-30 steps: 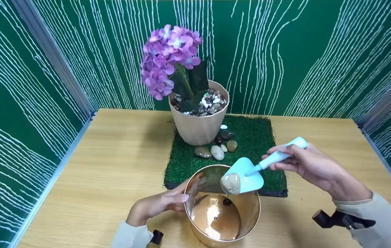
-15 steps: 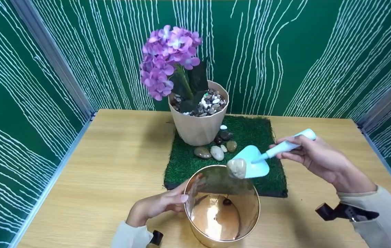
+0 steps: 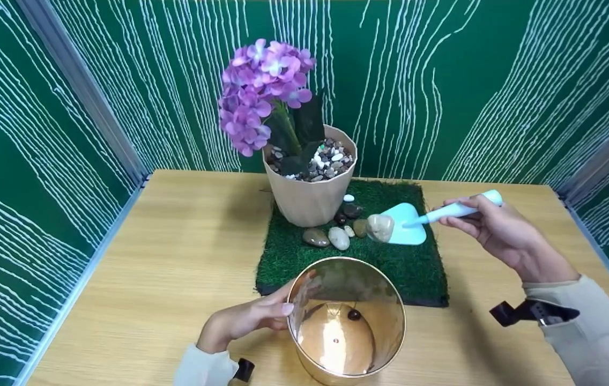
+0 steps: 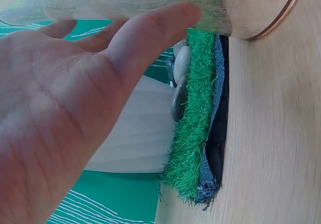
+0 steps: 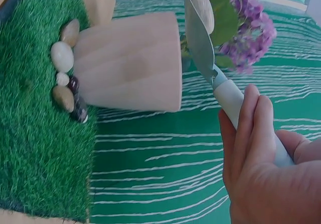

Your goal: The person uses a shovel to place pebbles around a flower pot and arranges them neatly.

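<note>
My right hand [image 3: 503, 233] grips the pale blue handle of a small garden trowel [image 3: 410, 225], raised above the right part of the grass mat. On its blade lies a large grey-beige stone [image 3: 380, 229]; the right wrist view shows the same stone [image 5: 202, 9] resting against the blade. My left hand [image 3: 248, 317] holds a shiny gold pot [image 3: 346, 365] from its left side, thumb near the rim and fingers partly hidden behind the wall. In the left wrist view the thumb [image 4: 155, 30] lies along that wall. One small dark pebble [image 3: 354, 314] is inside the pot.
A beige planter [image 3: 310, 201] of pebbles with a purple flower [image 3: 267, 91] stands on the green grass mat [image 3: 294, 271]. Several stones [image 3: 339, 237] lie in front of it. Green walls with white lines enclose the wooden table [image 3: 176, 241].
The right hand has carried the trowel and its stone from over the gold pot's rim back and to the right, over the mat. The left hand and pot have stayed in place.
</note>
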A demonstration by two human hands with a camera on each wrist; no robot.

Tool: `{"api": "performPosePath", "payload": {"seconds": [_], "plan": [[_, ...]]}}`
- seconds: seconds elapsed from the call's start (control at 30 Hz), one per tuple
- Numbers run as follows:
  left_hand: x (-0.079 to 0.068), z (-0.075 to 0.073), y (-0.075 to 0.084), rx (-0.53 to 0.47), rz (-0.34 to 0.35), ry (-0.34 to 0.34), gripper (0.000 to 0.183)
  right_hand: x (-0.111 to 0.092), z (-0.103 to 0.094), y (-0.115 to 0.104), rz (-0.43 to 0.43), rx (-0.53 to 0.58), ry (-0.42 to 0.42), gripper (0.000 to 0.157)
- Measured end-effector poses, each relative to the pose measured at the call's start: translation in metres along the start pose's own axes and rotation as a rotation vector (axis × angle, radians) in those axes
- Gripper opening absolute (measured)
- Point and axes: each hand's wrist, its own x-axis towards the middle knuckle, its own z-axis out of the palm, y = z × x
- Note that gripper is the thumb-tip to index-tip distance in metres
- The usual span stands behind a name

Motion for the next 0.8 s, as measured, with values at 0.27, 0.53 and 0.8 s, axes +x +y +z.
{"api": "performPosePath", "payload": {"seconds": [0.27, 0.53, 0.8], "plan": [[-0.001, 0.001, 0.002, -0.005, -0.027, 0.017, 0.089, 0.011, -0.012, 0.01, 0.024, 0.068, 0.137, 0.04], [0.0, 0.001, 0.002, 0.032, 0.013, -0.001, 0.086, 0.023, -0.019, 0.026, 0.046, 0.1, 0.243, 0.037], [0.0, 0.0, 0.002, 0.026, 0.0, -0.003, 0.088, 0.033, -0.021, 0.038, 0.065, 0.175, 0.322, 0.033]]}}
